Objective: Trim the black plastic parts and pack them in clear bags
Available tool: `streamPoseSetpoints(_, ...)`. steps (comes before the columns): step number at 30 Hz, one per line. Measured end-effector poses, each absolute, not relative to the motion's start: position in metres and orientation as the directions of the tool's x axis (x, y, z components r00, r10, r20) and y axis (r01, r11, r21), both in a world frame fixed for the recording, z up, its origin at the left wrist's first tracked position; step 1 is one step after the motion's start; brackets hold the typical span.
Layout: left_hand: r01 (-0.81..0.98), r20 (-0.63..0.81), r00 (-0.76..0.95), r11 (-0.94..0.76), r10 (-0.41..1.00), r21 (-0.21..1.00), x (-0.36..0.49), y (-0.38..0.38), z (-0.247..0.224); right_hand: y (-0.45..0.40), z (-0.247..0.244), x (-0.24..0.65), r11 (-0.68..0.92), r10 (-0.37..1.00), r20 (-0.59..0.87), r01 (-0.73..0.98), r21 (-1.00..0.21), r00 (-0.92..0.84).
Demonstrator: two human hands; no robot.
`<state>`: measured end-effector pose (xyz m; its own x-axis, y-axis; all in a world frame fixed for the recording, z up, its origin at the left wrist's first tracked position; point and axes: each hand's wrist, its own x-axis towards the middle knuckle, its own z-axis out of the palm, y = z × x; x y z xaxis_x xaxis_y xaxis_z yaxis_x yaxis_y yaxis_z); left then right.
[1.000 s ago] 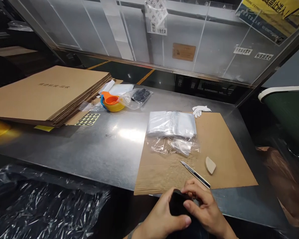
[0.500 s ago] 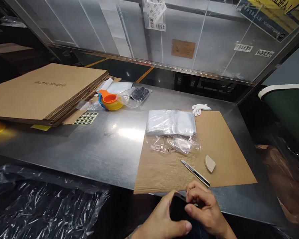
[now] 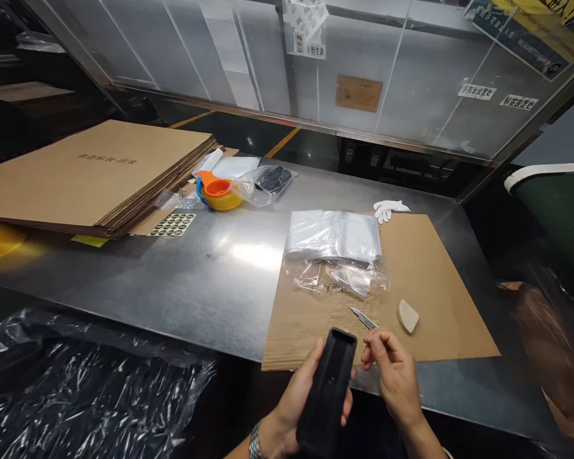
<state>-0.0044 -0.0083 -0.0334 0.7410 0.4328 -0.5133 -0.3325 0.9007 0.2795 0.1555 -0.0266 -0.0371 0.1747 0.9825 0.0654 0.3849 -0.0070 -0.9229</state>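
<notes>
A shiny metal tabletop [image 3: 205, 299] spans the room below a grey translucent panel [image 3: 411, 83] with labels and a yellow warning sign [image 3: 530, 32]. Beyond it, dark floor [image 3: 253, 137] shows yellow lines. Flattened cardboard [image 3: 100, 166] is stacked at the tabletop's far left; a cardboard sheet [image 3: 435, 299] covers part of the right, bearing clear plastic bags [image 3: 335, 236], a knife [image 3: 362, 317] and a beige wedge [image 3: 408, 317]. At the near edge, the left hand [image 3: 294, 392] holds a long, hollow black part [image 3: 332, 382], tilted, its grip closed around it. The right hand [image 3: 395, 376] curls beside it; whether its grip pinches anything cannot be told.
</notes>
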Motion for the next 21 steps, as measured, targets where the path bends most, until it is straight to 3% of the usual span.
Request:
streamPoseSetpoints(4, -0.570, -0.594, 0.512, 0.763, 0.621, 0.305, -0.011, 0.005, -0.030, -0.018, -0.063, 0.179, -0.061, 0.935, 0.178, 0.633, -0.772, 0.307)
streamPoseSetpoints(11, -0.704, -0.631, 0.300, 0.613, 0.716, 0.360, -0.012, 0.014, -0.021, -0.002, -0.093, 0.197, -0.024, 0.976, 0.160, 0.808, -0.589, 0.145)
streamPoseSetpoints(15, -0.744, -0.602, 0.202, 0.521, 0.772, 0.419, -0.013, 0.017, -0.013, -0.016, -0.071, 0.187, -0.011, 0.994, 0.081, 0.789, -0.614, 0.077)
streamPoseSetpoints(21, -0.790, -0.495, 0.034, 0.327, 0.868, 0.519, -0.013, 0.020, -0.006, -0.051, -0.009, 0.153, -0.021, 0.957, -0.174, 0.545, -0.838, -0.232)
